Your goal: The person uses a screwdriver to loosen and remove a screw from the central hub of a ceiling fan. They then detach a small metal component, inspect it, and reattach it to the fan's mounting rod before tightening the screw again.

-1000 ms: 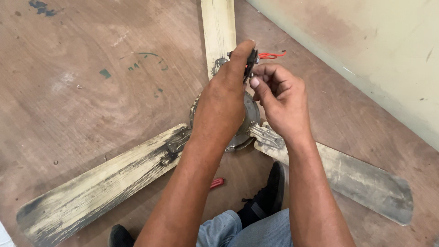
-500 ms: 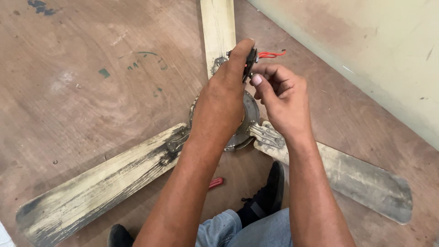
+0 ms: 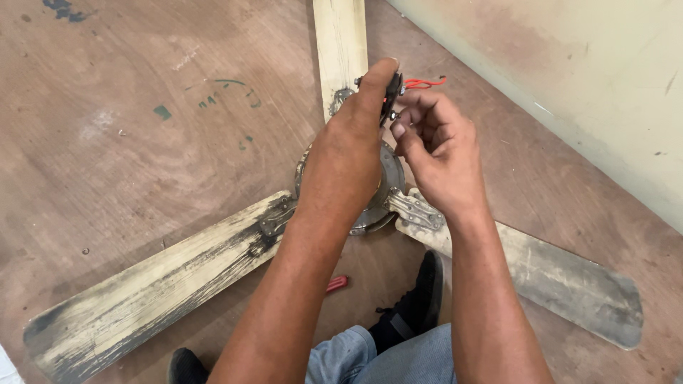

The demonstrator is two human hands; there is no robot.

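An old ceiling fan lies flat on the brown floor, its metal motor hub (image 3: 390, 186) under my hands and three worn cream blades spreading out. My left hand (image 3: 348, 153) is above the hub and pinches a small black part (image 3: 392, 96) with red wires (image 3: 423, 83) coming off it. My right hand (image 3: 434, 146) is just right of it, fingers curled, fingertips touching the same black part from the right side. What lies between the fingers is mostly hidden.
One fan blade (image 3: 153, 284) runs to the lower left, another (image 3: 555, 274) to the lower right, a third (image 3: 340, 43) straight away. A red tool handle (image 3: 336, 284) lies by my black shoe (image 3: 416, 306). A pale wall (image 3: 569, 78) rises at right.
Both hands stay over the hub with only slight finger shifts on the black part. The fan has not moved.
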